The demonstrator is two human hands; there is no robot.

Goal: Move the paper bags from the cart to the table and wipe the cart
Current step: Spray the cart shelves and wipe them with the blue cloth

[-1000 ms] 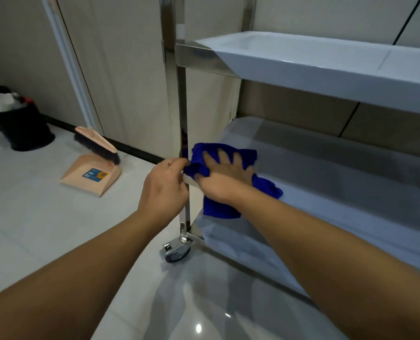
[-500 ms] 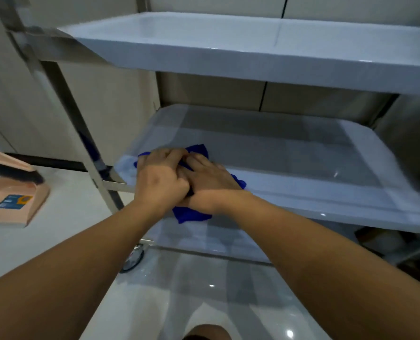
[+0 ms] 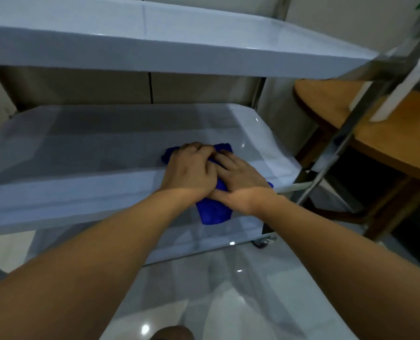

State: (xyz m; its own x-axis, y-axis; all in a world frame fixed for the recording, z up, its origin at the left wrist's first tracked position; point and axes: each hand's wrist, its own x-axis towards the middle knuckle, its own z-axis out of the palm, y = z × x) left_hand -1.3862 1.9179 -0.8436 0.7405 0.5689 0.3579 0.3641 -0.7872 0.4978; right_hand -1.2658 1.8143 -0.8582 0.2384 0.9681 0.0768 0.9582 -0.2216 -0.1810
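A blue cloth (image 3: 213,212) lies on the white middle shelf (image 3: 81,143) of the cart, near its right end, with one corner hanging over the front rim. My left hand (image 3: 189,170) sits on the cloth with its fingers curled over the far part. My right hand (image 3: 240,175) presses flat on the cloth beside it, fingers straight, touching the left hand. No paper bags are in view.
The cart's top shelf (image 3: 179,45) overhangs close above my hands. A metal cart post (image 3: 351,133) slants up at the right. Behind the post stands a round wooden table (image 3: 395,143) with a white object (image 3: 388,101) on it. Below are a caster (image 3: 261,242) and the glossy floor.
Both hands have slid the cloth along the middle shelf from its left end to near its right end. The left hand came off the cart post onto the cloth.
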